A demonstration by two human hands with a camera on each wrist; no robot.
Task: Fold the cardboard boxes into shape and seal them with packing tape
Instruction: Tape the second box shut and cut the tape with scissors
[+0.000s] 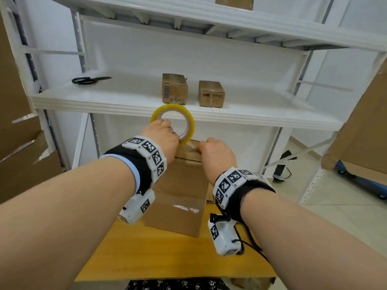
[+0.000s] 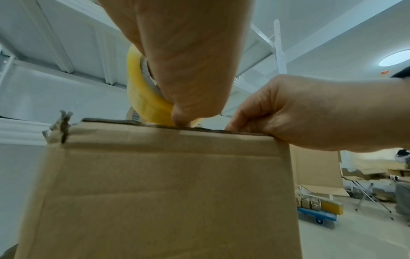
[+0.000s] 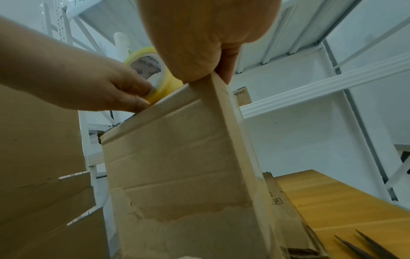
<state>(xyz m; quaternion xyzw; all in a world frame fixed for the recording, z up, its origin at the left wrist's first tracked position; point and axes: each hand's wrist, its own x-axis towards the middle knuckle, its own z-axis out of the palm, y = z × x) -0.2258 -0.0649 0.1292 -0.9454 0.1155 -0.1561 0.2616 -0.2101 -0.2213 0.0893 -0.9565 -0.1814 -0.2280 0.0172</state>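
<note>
At frame centre the box (image 1: 180,197) is standing on the table (image 1: 167,258). The left hand (image 1: 162,141) is gripping the tape (image 1: 172,124); the right hand (image 1: 215,155) is pinching the box's top edge. Keeping the strip taut and centred should seal cleanly.

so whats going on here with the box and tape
A person is taping up a cardboard box standing on a wooden table. The left hand holds a tape roll at the box's top edge, while the right hand grips that top edge. Two small boxes and scissors sit on the shelf behind.
</note>
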